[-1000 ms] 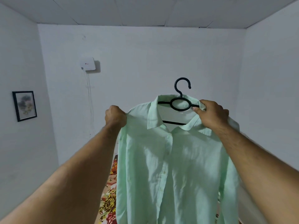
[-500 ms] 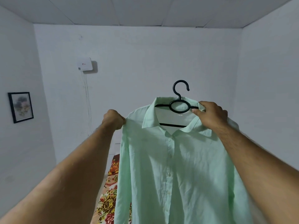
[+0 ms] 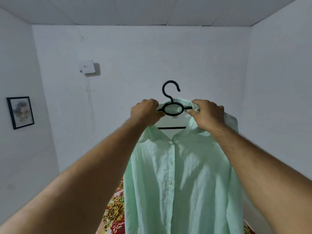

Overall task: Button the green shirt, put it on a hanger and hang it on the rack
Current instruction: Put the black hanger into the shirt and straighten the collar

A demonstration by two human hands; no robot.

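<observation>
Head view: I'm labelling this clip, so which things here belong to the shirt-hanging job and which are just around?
Part of the job:
pale green button-up shirt
black plastic hanger
left hand and right hand, both gripping at the collar

Just around:
black-framed picture on the left wall
white wall-mounted box
floral fabric below

No rack is in view.

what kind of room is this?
Probably a small bedroom at home: plain white walls, a black-framed picture on the left wall, a white wall-mounted box with dangling wires, and a red-and-yellow floral fabric below, likely a bedspread.
</observation>
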